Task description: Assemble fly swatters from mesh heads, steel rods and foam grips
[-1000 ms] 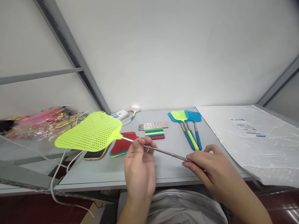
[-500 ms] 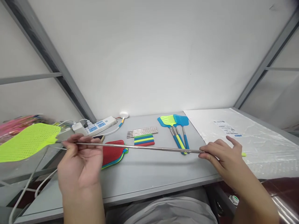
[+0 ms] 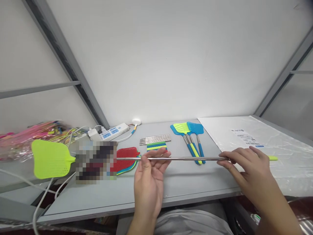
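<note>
Your left hand (image 3: pixel 148 176) is holding the thin silvery metal shaft (image 3: pixel 190 159) of a yellow-green, perforated plastic fly swatter (image 3: pixel 51 159) near mid-length; the thumb is pressing on it and the other fingers are lying loosely spread, palm up. Your right hand (image 3: pixel 249 164) is pinching the same shaft farther right, thumb below and fingers closing over it from above. A yellow-green handle end (image 3: pixel 272 158) is showing beyond that hand. The swatter is stretching nearly level above the front of the grey desk (image 3: pixel 117 195), its head pointing left; a pixelated patch is hiding the part next to the head.

Behind the left hand, short coloured tubes (image 3: pixel 156 144) in green, yellow and blue are lying side by side, partly covered by the fingers. Just behind them, several silvery metal rods (image 3: pixel 155 139) are lying in a row. To their left, a red perforated swatter head (image 3: pixel 126 158) is topping a stack with blue and yellow-green edges. Right of the rods, blue and yellow-green swatters with handles (image 3: pixel 192 140) are overlapping in a fan. A white plastic package (image 3: pixel 234 130) is covering the desk's right side; a white power strip (image 3: pixel 114 131) is sitting at back left.
</note>
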Demonstrator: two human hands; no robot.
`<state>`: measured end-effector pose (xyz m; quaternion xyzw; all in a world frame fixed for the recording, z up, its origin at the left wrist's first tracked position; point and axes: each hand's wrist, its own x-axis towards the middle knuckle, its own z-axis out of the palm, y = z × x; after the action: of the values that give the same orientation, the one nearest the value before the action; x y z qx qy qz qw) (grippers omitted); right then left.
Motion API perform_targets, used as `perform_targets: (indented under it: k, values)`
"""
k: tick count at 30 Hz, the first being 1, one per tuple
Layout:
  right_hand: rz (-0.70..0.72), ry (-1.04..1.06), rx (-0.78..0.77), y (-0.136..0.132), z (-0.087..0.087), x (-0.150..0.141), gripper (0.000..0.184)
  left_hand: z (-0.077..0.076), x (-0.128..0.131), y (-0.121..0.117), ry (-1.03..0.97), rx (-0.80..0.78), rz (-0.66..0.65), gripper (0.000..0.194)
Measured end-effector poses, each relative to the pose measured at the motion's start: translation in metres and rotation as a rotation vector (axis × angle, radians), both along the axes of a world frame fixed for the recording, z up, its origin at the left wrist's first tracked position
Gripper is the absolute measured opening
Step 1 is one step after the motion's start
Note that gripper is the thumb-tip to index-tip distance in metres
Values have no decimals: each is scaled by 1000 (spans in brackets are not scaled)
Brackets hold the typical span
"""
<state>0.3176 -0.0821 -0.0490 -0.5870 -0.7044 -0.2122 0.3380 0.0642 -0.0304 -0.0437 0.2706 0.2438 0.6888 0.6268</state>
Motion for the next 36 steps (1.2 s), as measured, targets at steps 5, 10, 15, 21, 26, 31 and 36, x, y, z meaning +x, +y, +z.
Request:
perform_targets:
  k: [5,10,15,21,26,31,36]
  values:
    - [78,3,-50,-2,2,-20,18,5,5,-5,36,29,20,31]
    - [164,23,-51,4,3,-26,14,17,-24,2,68,97,161,30]
    - [129,43,-59,9,-2,-5,16,35,-57,17,-27,46,337,40]
    - [94,58,-65,14,-10,6,21,44,-65,34,-47,-8,352,40]
    - [105,40,-54,14,-7,7,21,43,-63,38,-62,-12,331,38]
    - [-20,13,51,11,-10,15,27,49,-76,54,-91,6,387,40]
    - [-127,17,107,16,-17,12,20,51,-72,69,-75,49,381,44]
